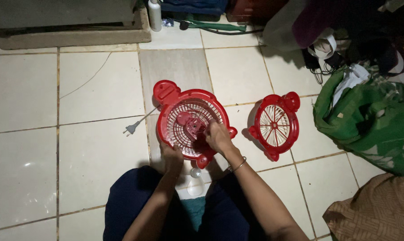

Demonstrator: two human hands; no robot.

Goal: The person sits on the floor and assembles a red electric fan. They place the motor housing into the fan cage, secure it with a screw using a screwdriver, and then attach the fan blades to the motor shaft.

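A round red plastic fan housing [184, 103] with a white grille lies on the tiled floor in front of me. My left hand [171, 156] grips its near rim. Inside the housing, my right hand [218, 135] has its fingers closed at the red motor block [194, 126] in the middle; what the fingers pinch is hidden. A second red grille cover [276, 125] lies on the floor just to the right, apart from both hands. A grey cord with a two-pin plug [131, 129] trails left from the housing.
A small clear cup-like thing [195, 185] lies between my knees. A green cloth bag [367, 120] and brown fabric [380, 214] fill the right side. At the back stand a white bottle [155, 15], a concrete step [68, 35] and dark cables [320, 67].
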